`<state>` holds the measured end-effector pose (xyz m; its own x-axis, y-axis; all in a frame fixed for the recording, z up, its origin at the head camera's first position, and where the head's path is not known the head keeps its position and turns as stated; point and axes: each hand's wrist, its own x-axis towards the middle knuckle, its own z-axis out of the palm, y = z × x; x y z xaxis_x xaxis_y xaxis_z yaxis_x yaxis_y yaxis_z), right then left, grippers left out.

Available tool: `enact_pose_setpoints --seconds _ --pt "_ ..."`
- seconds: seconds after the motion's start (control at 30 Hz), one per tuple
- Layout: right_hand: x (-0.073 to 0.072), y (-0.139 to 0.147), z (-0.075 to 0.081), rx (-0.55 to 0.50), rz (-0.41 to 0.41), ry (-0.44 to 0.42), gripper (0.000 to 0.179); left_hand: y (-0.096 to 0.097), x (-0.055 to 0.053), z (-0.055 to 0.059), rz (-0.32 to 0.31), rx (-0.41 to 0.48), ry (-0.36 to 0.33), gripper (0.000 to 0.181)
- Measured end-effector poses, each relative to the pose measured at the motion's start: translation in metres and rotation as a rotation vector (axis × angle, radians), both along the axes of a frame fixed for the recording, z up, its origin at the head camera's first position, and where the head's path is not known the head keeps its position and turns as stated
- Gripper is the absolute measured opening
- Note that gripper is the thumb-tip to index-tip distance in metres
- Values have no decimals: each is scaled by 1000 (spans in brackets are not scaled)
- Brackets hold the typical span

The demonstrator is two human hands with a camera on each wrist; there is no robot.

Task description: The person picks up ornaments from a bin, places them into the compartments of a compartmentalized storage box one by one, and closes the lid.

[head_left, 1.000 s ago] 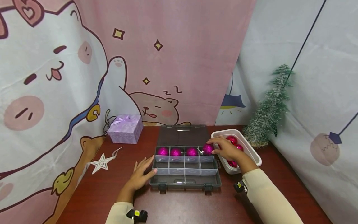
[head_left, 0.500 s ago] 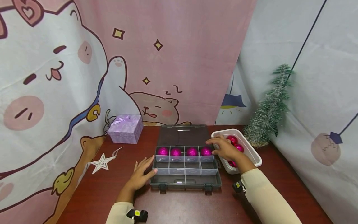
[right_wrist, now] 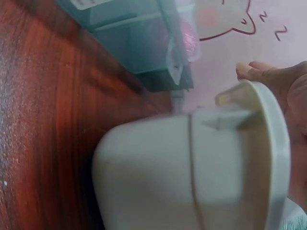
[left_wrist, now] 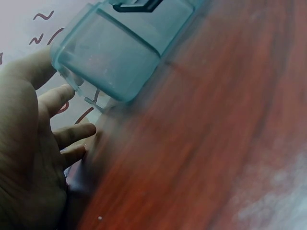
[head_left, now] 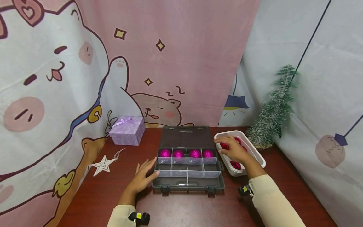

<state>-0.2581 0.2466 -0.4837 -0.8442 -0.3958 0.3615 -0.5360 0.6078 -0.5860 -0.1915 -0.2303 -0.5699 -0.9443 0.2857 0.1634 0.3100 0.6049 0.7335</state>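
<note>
A dark clear compartment box (head_left: pixel 170 181) lies with its lid (head_left: pixel 185 137) folded back. Each of its four back cells bears one glittery magenta bauble (head_left: pixel 194 153). My left hand (head_left: pixel 141 178) rests against the box's left side, fingers spread; in the left wrist view its fingers (left_wrist: pixel 57 98) touch the box corner. Over the white tub (head_left: pixel 256 156) hovers my right hand (head_left: pixel 232 149), fingers loosely bent and holding nothing. Red baubles (head_left: pixel 235 164) lie in the tub under and around that hand, partly hidden by it.
A lilac gift box (head_left: pixel 127 130) stands at the back left, with a white star ornament (head_left: pixel 102 165) before it. Behind the tub at the right is a small frosted tree (head_left: pixel 272 113). Printed cloth (head_left: pixel 193 63) hangs behind the table.
The right hand let go of the magenta bauble in the back right cell and moved right, over the tub. That bauble settled down into its cell. My left hand stayed put.
</note>
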Motion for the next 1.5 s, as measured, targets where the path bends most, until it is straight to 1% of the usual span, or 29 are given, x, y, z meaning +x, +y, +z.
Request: enact_pose_setpoints --seconds 0.07,0.13,0.2,0.3,0.37,0.43,0.53,0.67,0.77,0.9,1.07,1.2,1.33,1.5 --pt "2 6 3 -22 4 37 46 0 0 -1 0 -2 5 72" --pt "3 14 5 -50 -1 40 46 0 0 -1 1 -4 12 72" --pt "4 23 8 -77 -25 9 46 0 0 -1 2 -4 16 72" --pt "7 35 12 -123 -72 -105 48 0 0 -1 0 -3 21 72" --pt "9 42 13 -119 -96 -172 48 0 0 -1 -1 -1 23 72" --pt "11 47 13 -119 -95 -225 46 0 0 -1 -1 0 24 72" --pt "12 52 11 -98 -93 -265 43 0 -1 -2 -2 1 23 72" --pt "14 58 8 -46 -82 -274 40 0 -1 -3 -6 -5 14 72" --pt "13 65 7 -6 -60 -295 38 0 -1 -2 -4 -2 6 72" --pt "12 73 5 6 -36 -363 37 -1 -1 -1 -1 1 -2 73" --pt "9 82 2 22 -2 -422 37 -1 -1 0 -4 -3 4 73" --pt "4 88 -1 -7 73 -512 40 -1 -1 1 -3 4 1 72" --pt "3 91 -4 -32 142 -602 42 -1 0 0 -4 -2 2 72" --pt "2 92 -6 -52 178 -648 44 0 -1 -1 -2 -10 8 72"
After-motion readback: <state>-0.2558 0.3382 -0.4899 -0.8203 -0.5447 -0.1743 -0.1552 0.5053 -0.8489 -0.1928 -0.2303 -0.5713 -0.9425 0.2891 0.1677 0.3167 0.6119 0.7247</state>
